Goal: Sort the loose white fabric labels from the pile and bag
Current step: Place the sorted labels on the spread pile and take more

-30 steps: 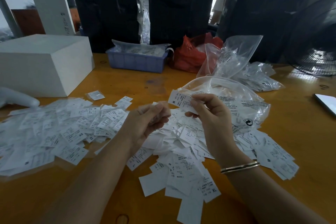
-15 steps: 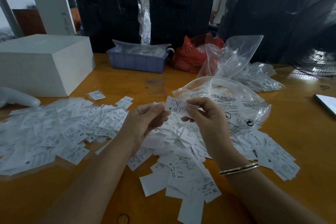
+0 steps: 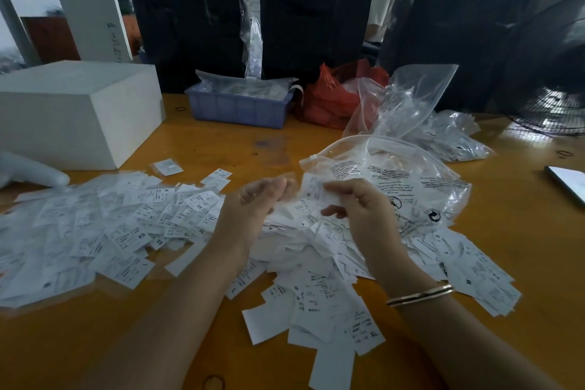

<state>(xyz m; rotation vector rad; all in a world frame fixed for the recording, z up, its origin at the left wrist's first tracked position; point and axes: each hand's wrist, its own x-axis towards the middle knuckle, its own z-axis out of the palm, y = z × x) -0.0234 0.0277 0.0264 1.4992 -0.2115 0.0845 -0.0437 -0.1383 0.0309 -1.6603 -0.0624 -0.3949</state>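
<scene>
Our right hand (image 3: 364,212) pinches one white label (image 3: 315,188) between thumb and fingertips, lifted above the loose pile (image 3: 316,263), while our left hand (image 3: 253,206) hangs just beside it with fingers curled, and the motion blur keeps us from telling whether it holds a label of its own. The pile spreads across the wooden table (image 3: 522,263) under both wrists (sizes such as XL and S can be read on a few pieces), and it runs up against the clear printed bag (image 3: 395,180) lying just behind our right hand. A flatter spread of labels (image 3: 104,225) lies to the left, near a white box (image 3: 76,111).
</scene>
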